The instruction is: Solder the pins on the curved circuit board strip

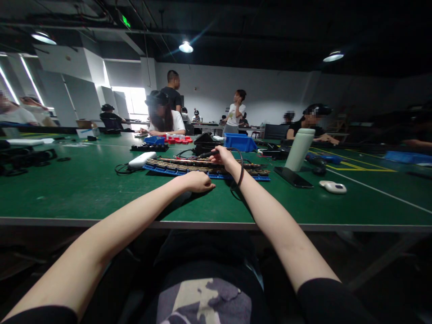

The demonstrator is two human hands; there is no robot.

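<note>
My right hand [223,159] is closed around the dark handle of a corded pen-shaped tool, which looks like a soldering iron [206,155]. Its black cable [242,166] loops over my right wrist. Beneath that hand lies a long blue rack [165,170] carrying rows of dark parts with brass-coloured strips. My left hand [199,182] rests closed at the rack's front edge, knuckles up. Whatever its fingers may hold is hidden. The tool's tip cannot be made out against the dark parts.
A white box with a cord [142,159] sits left of the rack, a blue bin [240,142] behind it. To the right stand a pale green bottle [299,150], a black phone [293,177] and a white earbud case [333,186]. A co-worker [165,117] sits opposite.
</note>
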